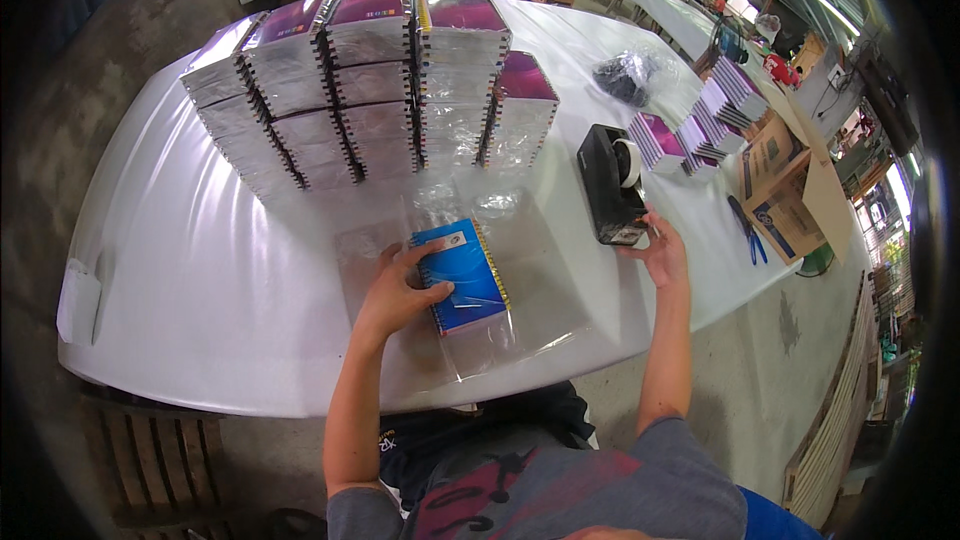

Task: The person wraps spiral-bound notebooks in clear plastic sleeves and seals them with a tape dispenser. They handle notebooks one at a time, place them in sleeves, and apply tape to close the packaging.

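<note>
A blue spiral-bound notebook (462, 275) lies on a sheet of clear plastic film (530, 330) near the table's front edge. My left hand (398, 290) rests on its left side, fingers spread and thumb flat on the cover. A small piece of clear plastic shows on the lower cover. To the right stands a black tape dispenser (607, 190) with a roll of tape (627, 162) in it. My right hand (662, 250) is closed around the dispenser's near end, thumb below and fingers at the side. Whether it also pinches tape is too small to tell.
Tall stacks of spiral notebooks (370, 70) in clear wrap stand behind. Purple-covered notebooks (700, 130), an open cardboard box (780, 180) and blue-handled pliers (747, 230) are on the right. Crumpled plastic (628, 75) lies farther back on the white-covered table (200, 310).
</note>
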The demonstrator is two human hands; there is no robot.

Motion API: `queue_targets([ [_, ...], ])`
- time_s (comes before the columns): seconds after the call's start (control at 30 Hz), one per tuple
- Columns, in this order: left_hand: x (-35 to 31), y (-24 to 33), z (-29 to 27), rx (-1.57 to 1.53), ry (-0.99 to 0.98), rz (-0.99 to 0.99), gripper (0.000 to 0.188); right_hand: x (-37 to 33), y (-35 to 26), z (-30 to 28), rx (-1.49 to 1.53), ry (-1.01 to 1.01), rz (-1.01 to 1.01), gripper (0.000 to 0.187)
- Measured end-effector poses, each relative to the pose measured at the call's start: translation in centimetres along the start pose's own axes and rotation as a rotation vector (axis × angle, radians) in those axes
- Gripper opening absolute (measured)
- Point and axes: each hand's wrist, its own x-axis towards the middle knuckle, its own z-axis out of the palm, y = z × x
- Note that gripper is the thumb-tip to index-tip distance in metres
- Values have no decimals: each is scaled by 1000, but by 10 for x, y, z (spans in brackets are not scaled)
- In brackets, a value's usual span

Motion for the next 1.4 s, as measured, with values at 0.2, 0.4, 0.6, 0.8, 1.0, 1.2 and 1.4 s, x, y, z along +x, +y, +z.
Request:
queue_targets([
  [0.2,-2,7,0,28,-1,-55,66,-19,16,3,-919,459,-264,18],
  [0.4,-1,1,1,62,-3,-66,66,-52,-33,77,-958,230,-66,29],
  [0.6,-3,5,-1,91,29,-49,67,-55,-35,208,-890,-938,40,89],
  [0.8,0,-2,3,71,15,17,68,-23,8,268,-1054,-983,-55,96],
  [1.0,0,-3,3,83,-6,27,66,-18,17,266,-1692,-705,-413,112],
  [1.2,0,-26,19,-187,-6,6,102,-9,27,210,-1413,-810,-5,106],
  [1.4,-23,2,53,-285,154,138,146,-59,50,197,-410,-732,106,93],
])
